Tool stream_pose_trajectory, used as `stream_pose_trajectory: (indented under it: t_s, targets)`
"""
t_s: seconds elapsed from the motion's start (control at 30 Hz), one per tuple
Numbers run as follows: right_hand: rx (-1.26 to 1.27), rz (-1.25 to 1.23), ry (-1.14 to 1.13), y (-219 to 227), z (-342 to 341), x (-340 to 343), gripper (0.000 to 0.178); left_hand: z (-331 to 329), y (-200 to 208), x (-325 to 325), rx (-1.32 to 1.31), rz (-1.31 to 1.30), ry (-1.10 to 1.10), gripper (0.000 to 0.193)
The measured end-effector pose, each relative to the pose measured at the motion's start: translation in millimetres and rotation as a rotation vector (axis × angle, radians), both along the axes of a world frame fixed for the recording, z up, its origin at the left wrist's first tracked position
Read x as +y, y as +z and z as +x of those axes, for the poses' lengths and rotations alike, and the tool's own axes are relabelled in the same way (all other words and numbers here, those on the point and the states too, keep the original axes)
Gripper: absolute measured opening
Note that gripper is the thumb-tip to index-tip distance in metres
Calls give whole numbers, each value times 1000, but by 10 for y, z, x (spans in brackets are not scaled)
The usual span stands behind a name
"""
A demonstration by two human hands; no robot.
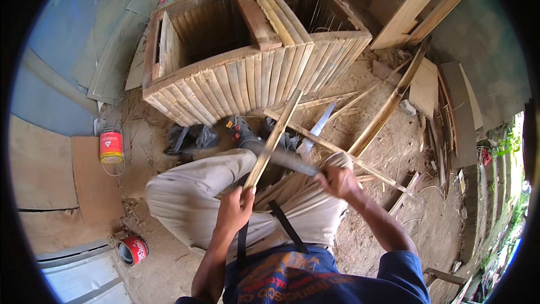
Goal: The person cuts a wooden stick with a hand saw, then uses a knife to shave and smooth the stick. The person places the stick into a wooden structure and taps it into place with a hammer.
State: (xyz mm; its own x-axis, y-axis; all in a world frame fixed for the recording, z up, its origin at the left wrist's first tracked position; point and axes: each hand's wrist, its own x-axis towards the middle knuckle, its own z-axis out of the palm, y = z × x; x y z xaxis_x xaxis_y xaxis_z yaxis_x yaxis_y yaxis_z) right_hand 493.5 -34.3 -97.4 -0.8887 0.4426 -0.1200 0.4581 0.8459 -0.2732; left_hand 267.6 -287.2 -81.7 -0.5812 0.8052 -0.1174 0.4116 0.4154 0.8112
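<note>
My left hand is closed around the near end of a narrow bamboo slat, which slants up and away over my lap toward the slatted wooden frame. My right hand, by my right knee, grips a machete. Its long grey blade is smeared by motion and points left, meeting or crossing the slat; whether they touch I cannot tell. The handle is hidden in my fist. Another thin strip runs beyond the blade, passing near the slat and sloping down to the right.
A large bamboo-slatted frame stands ahead. Between it and my legs lie a handsaw, a dark power tool and a black plastic bag. Red cans sit left. Long bamboo pieces and boards lie right.
</note>
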Motion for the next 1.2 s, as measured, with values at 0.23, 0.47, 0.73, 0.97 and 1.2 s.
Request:
stream_pose_trajectory:
  t_s: [0.23,0.47,0.73,0.97,1.2]
  targets:
    - [-24,-40,-255,12,62,103,49,50,10,-86,-82,-28,9,37]
    - [206,32,-565,-66,185,568,50,53,124,-224,-61,-54,-25,35]
    - [247,-274,-379,-202,278,-60,46,-49,-103,-104,-1004,-23,230,39]
    - [143,-192,9,-26,110,-755,43,-117,-83,-11,-1342,116,233,33]
    - [217,49,-289,89,14,-120,46,24,7,-78,-1128,20,141,44]
